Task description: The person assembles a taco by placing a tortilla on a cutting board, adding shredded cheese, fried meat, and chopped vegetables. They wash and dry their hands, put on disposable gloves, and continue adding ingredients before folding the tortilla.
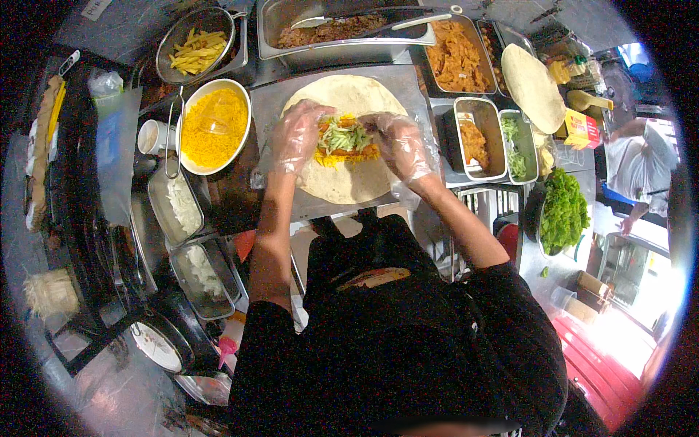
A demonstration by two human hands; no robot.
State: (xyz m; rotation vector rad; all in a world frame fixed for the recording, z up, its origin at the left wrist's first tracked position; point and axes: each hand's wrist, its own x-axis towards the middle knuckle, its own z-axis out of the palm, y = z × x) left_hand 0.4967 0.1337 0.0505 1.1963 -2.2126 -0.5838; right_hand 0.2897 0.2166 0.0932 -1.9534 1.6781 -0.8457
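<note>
A large round flatbread [342,93] lies on a metal work surface in front of me. Across its middle runs a filling [346,138] of pale green shreds over yellow rice and orange pieces. My left hand [302,135], in a clear plastic glove, is closed with bent fingers against the filling's left end. At the other end, my right hand [400,142], gloved likewise, curls its fingers in against the filling. Both hands cover the flatbread's side edges, and their fingertips are partly hidden.
Yellow rice [212,127] fills a white oval bowl at left, below a strainer of fries [196,52]. Behind are pans of minced meat [331,33] and orange meat [457,58]. Another flatbread [534,87] and leafy lettuce [563,211] are at right. A person [641,160] stands beyond.
</note>
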